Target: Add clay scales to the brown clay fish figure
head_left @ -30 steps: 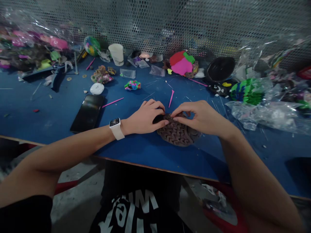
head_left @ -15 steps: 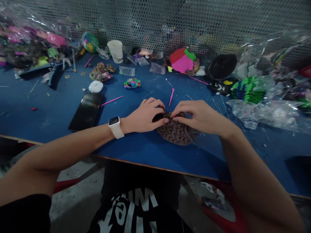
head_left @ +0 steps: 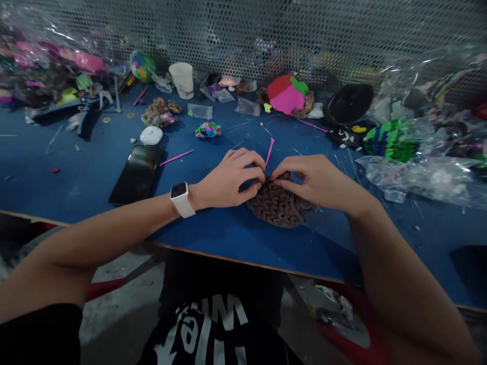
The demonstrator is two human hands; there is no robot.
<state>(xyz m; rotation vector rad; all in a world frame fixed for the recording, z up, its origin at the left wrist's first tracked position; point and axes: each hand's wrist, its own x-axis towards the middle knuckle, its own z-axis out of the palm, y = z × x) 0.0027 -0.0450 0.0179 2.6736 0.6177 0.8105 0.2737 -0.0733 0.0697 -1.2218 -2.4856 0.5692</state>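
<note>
A brown, braid-textured piece, looking like modelling clay, lies on the blue table close to its front edge. My left hand is curled at the piece's upper left, thumb and fingertips drawn together on its rim. From the other side my right hand pinches the top edge between thumb and forefinger. The fingertips of both hands nearly meet, and they hide part of the rim. Just beyond them lies a pink modelling stick.
A black phone, a white earbud case and another pink stick lie to the left. Farther back are a paper cup, a multicoloured lump and a black bowl. Clear plastic wrapping lies right.
My left fingers have lifted and bent more, with the thumb pulled slightly back along the rim. My right hand has shifted a little, still pinching the top edge.
</note>
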